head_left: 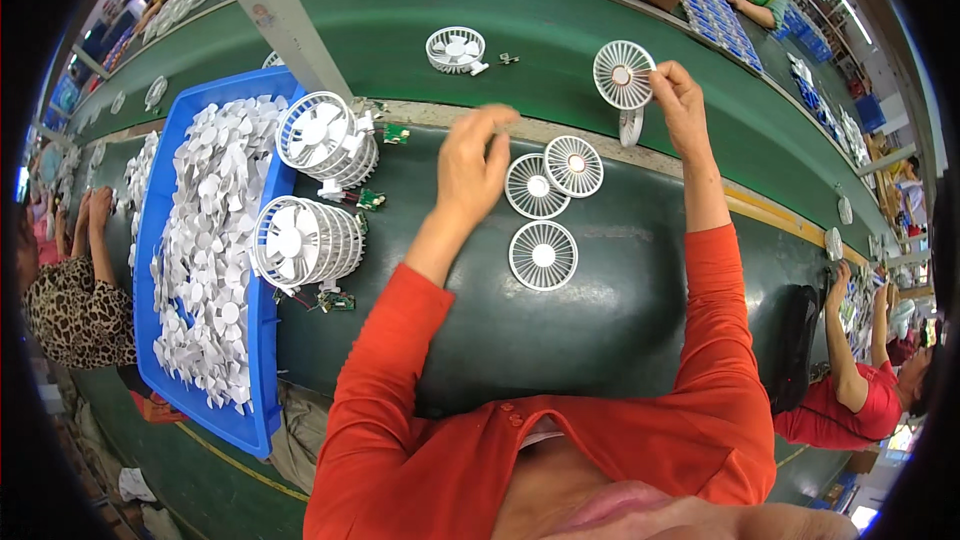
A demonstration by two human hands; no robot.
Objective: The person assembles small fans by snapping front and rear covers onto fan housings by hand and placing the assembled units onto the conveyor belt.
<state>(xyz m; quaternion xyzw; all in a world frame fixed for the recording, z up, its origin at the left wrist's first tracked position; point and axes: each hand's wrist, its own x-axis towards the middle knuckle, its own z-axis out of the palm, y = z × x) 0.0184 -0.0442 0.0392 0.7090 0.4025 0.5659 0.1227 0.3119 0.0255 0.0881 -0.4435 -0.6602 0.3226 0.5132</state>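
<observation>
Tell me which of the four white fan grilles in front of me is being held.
The grille pinched by its edge in your right hand; the overlapping pair and the grille nearest you lie on the tabletop.

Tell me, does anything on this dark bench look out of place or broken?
Nothing plainly broken or spilled stands out. Slightly untidy: one white grille lies askew, overlapping another grille, and small green circuit boards stick out beside the stacked fan housings at left.
</observation>
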